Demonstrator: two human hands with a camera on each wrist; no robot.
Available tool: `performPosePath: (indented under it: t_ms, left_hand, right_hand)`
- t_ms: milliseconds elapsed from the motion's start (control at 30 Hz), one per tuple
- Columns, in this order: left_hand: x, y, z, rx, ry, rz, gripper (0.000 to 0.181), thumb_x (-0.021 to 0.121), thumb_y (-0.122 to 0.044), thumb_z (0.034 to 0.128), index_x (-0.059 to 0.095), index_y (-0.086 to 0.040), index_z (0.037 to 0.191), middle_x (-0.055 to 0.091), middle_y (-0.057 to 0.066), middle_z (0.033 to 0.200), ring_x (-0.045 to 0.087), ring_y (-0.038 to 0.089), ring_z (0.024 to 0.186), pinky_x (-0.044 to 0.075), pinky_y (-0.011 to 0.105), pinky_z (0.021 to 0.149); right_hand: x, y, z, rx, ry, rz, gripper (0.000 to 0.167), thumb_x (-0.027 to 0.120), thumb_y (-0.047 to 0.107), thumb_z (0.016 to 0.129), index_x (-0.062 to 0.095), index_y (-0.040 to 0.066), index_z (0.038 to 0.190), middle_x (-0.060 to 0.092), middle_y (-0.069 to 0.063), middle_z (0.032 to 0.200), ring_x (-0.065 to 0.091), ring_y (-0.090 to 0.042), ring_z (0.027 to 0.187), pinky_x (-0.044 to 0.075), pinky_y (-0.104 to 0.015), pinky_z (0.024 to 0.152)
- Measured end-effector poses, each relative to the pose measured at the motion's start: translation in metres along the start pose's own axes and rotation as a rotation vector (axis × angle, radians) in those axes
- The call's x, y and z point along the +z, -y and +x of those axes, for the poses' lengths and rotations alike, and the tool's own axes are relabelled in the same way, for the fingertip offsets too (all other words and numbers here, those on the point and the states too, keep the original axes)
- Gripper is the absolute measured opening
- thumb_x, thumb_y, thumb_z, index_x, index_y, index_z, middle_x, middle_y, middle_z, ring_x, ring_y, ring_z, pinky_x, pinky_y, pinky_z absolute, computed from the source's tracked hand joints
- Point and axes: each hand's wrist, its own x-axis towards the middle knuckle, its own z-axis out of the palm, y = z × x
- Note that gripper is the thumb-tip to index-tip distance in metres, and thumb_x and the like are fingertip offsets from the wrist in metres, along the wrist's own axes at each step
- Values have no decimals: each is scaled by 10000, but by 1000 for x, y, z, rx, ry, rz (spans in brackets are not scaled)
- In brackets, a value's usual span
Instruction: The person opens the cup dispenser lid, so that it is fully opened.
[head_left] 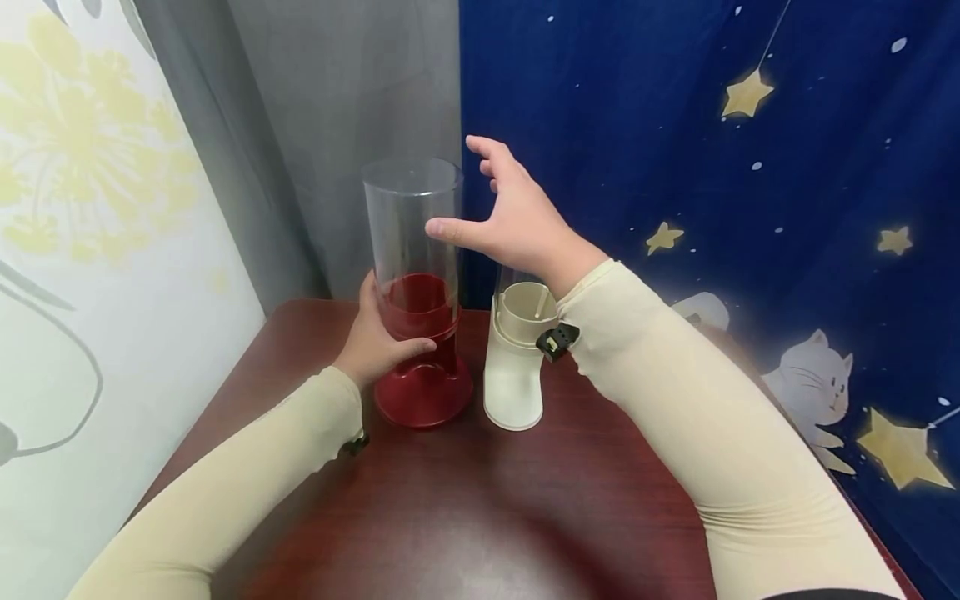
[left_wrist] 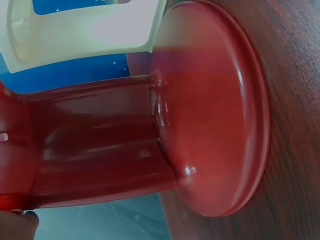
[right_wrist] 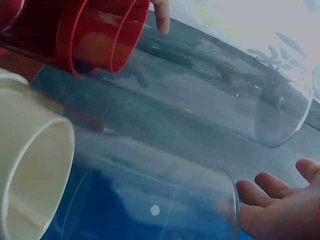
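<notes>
A red dispenser stand (head_left: 422,397) with a round foot stands on the table and carries a tall clear cylinder (head_left: 408,229). My left hand (head_left: 378,340) holds it at the red collar, thumb in front and fingers behind. Right beside it is a cream stand (head_left: 513,387); its own clear tube (right_wrist: 150,175) is mostly hidden in the head view. My right hand (head_left: 521,212) is raised over the cream stand with fingers and thumb spread. In the right wrist view, the fingers (right_wrist: 270,187) are by the tube's rim; whether they touch it I cannot tell.
The dark red-brown table (head_left: 465,517) ends just behind the two stands. A grey curtain (head_left: 352,100) and a blue star-patterned curtain (head_left: 600,108) hang behind it. At the left is a pale wall (head_left: 90,317) with yellow flower prints.
</notes>
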Motion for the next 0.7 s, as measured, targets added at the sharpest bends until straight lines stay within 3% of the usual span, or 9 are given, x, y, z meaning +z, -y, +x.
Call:
performPosePath:
  t_ms: [133,367,533,700]
  left_hand:
    - [2,1,-1,8,-5,-3,1328,984,-355,724,32,-412,1649,409,34,1640,454,276,1469,492,581,1122]
    - [2,0,-2,-36,-1,25,1342,979,-395,726,17,-381,1661,397,68,1644,439,307,1483,473,594,1137]
    - [2,0,-2,-40,0,12,1315,979,-387,732,36,-409,1649,419,53,1625,450,291,1472,479,583,1135]
    - [2,-2,-4,-32,-2,5,1298,979,-362,739,50,-409,1645,435,50,1612,460,287,1461,478,582,1137]
  right_hand:
    - [6,5,8,11,6,14,1158,864,635,775,179,373,1671,294,31,1711,313,-115,1563,378,-435,1239]
    - [16,10,15,52,11,80,1146,851,628,788,167,374,1671,306,9,1712,250,-132,1592,354,-437,1254]
    - [26,12,19,49,0,161,1157,870,588,786,169,338,1672,313,35,1701,349,-123,1532,394,-370,1219]
    - [35,11,21,49,-9,231,1198,892,554,774,130,345,1675,330,25,1686,423,-150,1474,445,-410,1189]
